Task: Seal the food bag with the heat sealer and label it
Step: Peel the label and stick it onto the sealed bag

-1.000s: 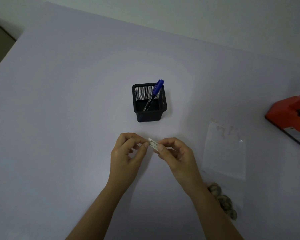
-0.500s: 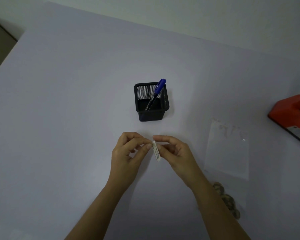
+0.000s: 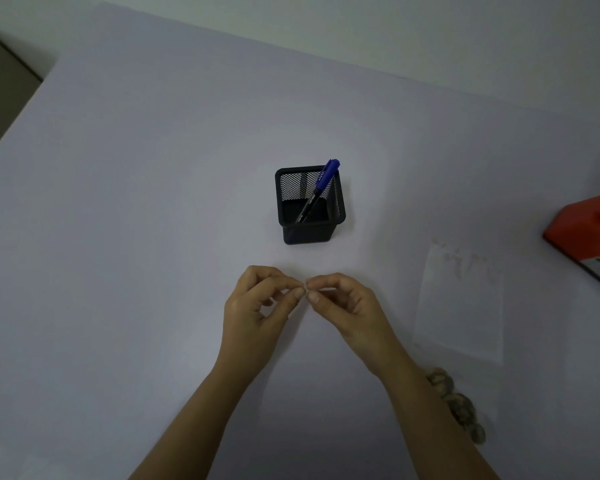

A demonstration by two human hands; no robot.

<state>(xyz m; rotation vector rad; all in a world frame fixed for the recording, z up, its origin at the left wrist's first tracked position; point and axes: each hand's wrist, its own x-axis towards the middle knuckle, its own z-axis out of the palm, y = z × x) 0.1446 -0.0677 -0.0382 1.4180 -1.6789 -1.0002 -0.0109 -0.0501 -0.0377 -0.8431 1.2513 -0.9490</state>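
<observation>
Between both hands' fingertips (image 3: 299, 293); label (image 3: 305, 292)

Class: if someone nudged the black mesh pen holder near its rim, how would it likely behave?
The black mesh pen holder is probably light, being see-through mesh. Holding only one blue-capped marker, it would likely slide on the smooth pale table. The leaning marker might rattle.

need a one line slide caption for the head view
Both hands, left hand and right hand, pinch a small label before the pen holder; clear bag lies right.
</observation>
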